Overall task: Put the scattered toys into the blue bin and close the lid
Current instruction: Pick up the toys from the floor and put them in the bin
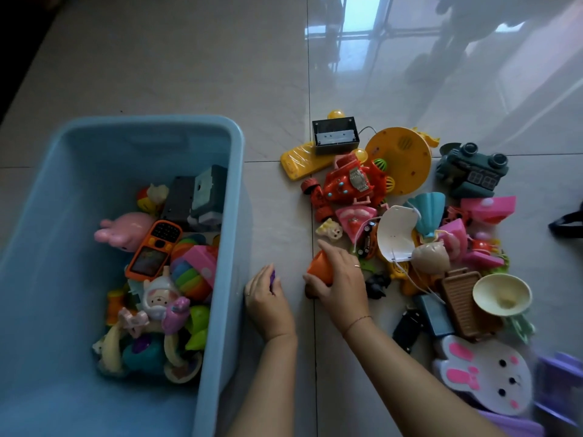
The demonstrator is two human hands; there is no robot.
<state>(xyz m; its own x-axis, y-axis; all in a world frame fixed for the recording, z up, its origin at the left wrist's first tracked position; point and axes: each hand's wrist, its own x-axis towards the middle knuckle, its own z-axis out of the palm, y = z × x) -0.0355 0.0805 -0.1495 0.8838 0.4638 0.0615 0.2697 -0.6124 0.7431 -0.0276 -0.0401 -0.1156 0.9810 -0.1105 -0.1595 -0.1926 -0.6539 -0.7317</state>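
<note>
The blue bin (235, 171) stands open on the floor at the left, with several toys inside, among them an orange toy phone (154, 249) and a pink pig (124, 230). No lid is in sight. My left hand (268, 298) rests on the floor just right of the bin's wall, closed around a small purple toy (273, 276). My right hand (339, 279) grips an orange cone-shaped toy (320, 267) at the near left edge of the toy pile. The pile holds a red robot (347, 187), a yellow disc (402, 159) and a white bunny board (487, 375).
The pile of scattered toys spreads over the glossy tiled floor to the right of the bin. A dark green camera toy (473, 170) sits at its far right. A purple plastic piece (558, 386) lies at the lower right corner. A dark strap (568, 223) shows at the right edge.
</note>
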